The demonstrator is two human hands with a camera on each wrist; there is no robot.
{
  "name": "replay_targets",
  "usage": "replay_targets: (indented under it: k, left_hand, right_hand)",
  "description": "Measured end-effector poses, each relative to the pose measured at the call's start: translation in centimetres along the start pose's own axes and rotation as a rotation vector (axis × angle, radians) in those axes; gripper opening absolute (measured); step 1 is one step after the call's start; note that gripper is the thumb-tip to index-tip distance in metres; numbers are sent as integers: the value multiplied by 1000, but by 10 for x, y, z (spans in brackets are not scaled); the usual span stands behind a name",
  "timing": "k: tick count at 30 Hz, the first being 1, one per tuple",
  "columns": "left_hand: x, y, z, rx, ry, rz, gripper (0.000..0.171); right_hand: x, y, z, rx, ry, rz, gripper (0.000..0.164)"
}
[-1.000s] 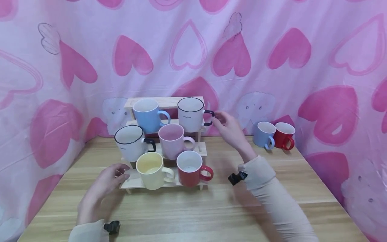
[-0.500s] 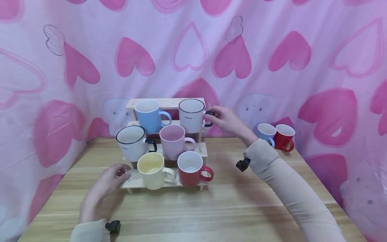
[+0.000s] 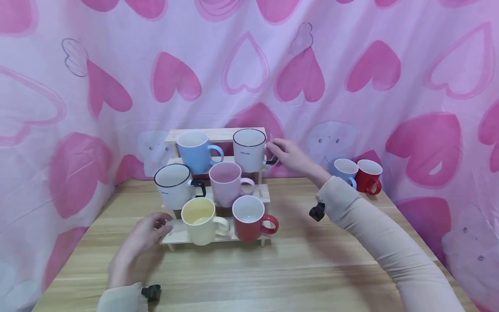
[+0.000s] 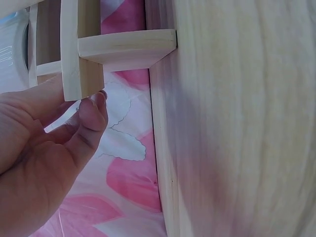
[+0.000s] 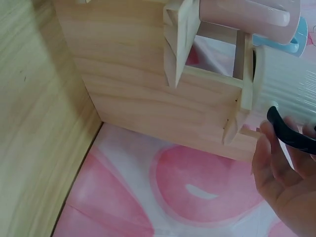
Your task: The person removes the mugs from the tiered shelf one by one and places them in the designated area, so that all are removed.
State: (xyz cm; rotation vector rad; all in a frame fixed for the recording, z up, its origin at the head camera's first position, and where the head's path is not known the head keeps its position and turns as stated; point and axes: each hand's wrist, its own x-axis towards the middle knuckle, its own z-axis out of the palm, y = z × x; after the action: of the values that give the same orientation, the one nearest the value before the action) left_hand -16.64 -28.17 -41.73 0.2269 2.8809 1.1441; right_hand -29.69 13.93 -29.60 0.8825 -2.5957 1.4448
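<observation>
Right hand [image 3: 292, 156] has reached the upper black-rimmed white mug [image 3: 247, 157], apparently pinching its black handle [image 5: 289, 137]; left hand [image 3: 141, 236] pinches the rack [image 3: 177, 236].

readable text: none | wooden rack [image 3: 218, 135], upper right: black-rimmed mug [image 3: 249, 158], one short line of dark lettering [image 3: 244, 153] on its front, too small to read | same rack, left side, lower tier: second black-rimmed mug [image 3: 176, 194], similar dark line [image 3: 165, 192] on its front, also illegible
</observation>
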Motion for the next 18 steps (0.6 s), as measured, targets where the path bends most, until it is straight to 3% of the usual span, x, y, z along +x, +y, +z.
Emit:
replay_targets:
  k: [10,18]
  left_hand:
    - [1,0,-4,7,0,-7,26]
    - [1,-1,0,-11,-9,-14,26]
  right_hand:
    - [0,-11,-7,3,-5,95,34]
    - [-10,-19,-1,86,90,217,35]
